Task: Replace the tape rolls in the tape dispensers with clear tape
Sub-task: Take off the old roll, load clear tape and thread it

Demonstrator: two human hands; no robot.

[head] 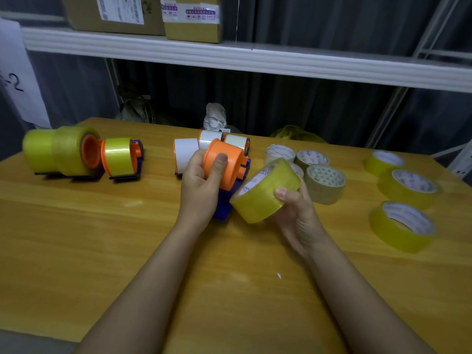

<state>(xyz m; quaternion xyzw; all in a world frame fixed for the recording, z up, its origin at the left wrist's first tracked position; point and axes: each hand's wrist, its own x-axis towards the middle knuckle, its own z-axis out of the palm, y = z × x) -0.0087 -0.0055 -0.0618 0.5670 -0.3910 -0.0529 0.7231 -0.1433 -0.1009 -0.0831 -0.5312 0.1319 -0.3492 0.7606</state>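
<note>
Mid-frame, the left hand point(201, 180) has its grip wrapped round the bare orange spool of a tape dispenser point(226, 172), thumb on top. Just beside it, the right hand point(293, 213) grips a clear tape roll point(264, 192), tilted, hole facing the spool. More rolls point(401, 226) crowd the surface's right edge. Loaded dispensers point(120, 157) sit at the left. The wooden surface point(89, 226) has bare room lower left.

Two bare forearms, no sleeves; left hand point(201, 182) and right hand point(296, 215) ungloved, short plain nails, no rings.
</note>
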